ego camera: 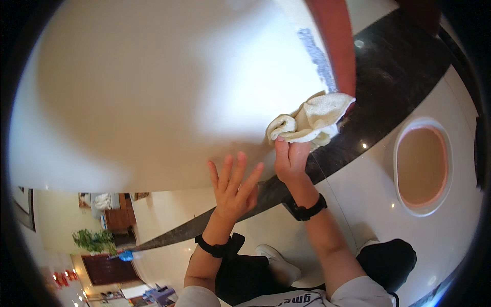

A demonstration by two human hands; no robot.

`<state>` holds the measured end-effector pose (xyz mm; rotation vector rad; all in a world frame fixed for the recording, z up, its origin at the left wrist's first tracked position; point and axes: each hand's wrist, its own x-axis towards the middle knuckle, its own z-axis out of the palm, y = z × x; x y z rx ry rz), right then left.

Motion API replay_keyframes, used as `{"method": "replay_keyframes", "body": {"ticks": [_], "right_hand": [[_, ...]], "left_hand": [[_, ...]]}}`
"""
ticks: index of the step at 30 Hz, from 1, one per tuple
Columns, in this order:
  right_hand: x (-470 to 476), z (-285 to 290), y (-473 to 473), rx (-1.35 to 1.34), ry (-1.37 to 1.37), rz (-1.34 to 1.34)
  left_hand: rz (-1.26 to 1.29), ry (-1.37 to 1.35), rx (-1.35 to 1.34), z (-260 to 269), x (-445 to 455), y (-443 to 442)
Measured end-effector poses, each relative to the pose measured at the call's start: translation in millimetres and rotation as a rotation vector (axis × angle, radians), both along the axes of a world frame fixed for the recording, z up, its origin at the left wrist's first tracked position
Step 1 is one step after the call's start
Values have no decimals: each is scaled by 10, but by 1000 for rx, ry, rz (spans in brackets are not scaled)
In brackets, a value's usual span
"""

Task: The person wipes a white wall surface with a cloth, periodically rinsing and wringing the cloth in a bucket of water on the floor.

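Observation:
My right hand grips a damp-looking cream cloth, bunched low against the white wall. One end of the cloth reaches the reddish-brown wooden trim at the wall's edge. Just above it, a rough grey patch shows where the wall's white coating is worn away. To the left, my left hand holds nothing; its fingers are spread in front of the wall. Whether its fingertips touch the surface I cannot tell.
On the right, a white tub with a pink inner rim holds cloudy brown water. A dark stone strip borders the pale tiled floor. Farther left are a potted plant and a wooden cabinet.

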<state>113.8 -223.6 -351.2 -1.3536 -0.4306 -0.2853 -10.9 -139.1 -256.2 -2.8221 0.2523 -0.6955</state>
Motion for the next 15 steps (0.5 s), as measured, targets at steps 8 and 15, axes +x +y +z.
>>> {"method": "replay_keyframes", "body": {"ticks": [8, 15], "right_hand": [[410, 1131, -45, -123, -477, 9], [371, 965, 16, -367, -812, 81]], "left_hand": [[40, -16, 30, -72, -310, 222], [2, -277, -13, 131, -357, 341]]}}
